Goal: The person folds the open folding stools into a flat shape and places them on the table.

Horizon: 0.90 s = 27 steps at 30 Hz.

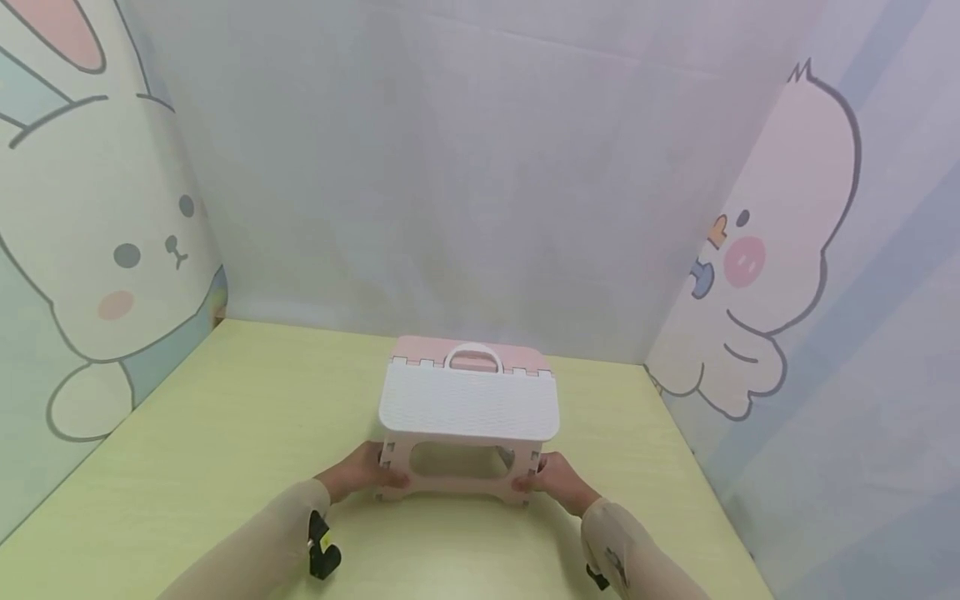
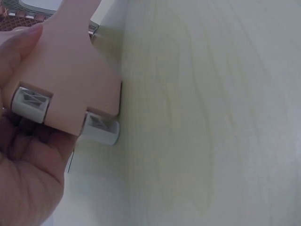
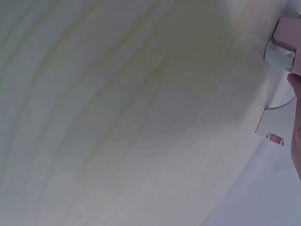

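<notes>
A folding step stool (image 1: 468, 404) stands unfolded on the table, its top half white and half pink. The white carrying handle (image 1: 474, 350) lies in the middle of that top. Low on the near pink leg panel (image 1: 461, 483), my left hand (image 1: 363, 468) grips the left edge. In the left wrist view the thumb presses the pink panel (image 2: 70, 70) beside white hinge knuckles (image 2: 31, 102), with the other fingers curled behind. My right hand (image 1: 558, 482) holds the panel's right edge. Only a sliver of that hand (image 3: 296, 136) enters the right wrist view.
The pale wood-grain table (image 1: 262, 400) spreads around the stool. A grey-white curtain (image 1: 450, 183) hangs behind it. Printed side panels with a rabbit (image 1: 112, 208) and a chick (image 1: 787, 192) border the table left and right.
</notes>
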Motion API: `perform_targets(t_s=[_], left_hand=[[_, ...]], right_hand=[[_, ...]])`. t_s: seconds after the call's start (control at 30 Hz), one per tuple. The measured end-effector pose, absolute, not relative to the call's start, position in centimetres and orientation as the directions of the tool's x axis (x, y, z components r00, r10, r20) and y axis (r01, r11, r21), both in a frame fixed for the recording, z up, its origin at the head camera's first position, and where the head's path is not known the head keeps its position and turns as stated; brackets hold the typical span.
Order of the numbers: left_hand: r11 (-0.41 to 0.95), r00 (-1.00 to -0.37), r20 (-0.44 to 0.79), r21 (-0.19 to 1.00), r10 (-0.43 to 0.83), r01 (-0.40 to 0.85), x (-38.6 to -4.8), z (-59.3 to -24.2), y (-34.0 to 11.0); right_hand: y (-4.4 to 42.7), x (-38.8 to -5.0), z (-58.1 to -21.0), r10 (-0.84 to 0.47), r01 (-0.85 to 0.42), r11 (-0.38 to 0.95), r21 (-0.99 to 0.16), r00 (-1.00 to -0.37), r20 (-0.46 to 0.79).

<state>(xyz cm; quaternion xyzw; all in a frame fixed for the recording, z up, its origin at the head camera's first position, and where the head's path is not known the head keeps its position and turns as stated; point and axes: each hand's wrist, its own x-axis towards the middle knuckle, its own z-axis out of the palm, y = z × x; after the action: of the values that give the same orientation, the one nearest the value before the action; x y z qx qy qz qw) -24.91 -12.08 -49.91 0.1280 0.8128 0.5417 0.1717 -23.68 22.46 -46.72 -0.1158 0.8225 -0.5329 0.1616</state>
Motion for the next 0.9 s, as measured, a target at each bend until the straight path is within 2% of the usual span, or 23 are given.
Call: perform_targets(t_s=[0.23,0.9], left_hand=[[0.366,-0.907,-0.137,0.930,0.398,0.020,-24.9,-50.0,-12.1],[0.354,-0.903,-0.142,0.935,0.405,0.012,-24.8,-50.0,-12.1]], right_hand=[[21.9,-22.8,-45.0,-0.372,-0.030,0.408,-0.912,-0.918,-0.137],[21.9,-23.0,-45.4,-0.372,-0.041,0.415,-0.909,-0.919,-0.129]])
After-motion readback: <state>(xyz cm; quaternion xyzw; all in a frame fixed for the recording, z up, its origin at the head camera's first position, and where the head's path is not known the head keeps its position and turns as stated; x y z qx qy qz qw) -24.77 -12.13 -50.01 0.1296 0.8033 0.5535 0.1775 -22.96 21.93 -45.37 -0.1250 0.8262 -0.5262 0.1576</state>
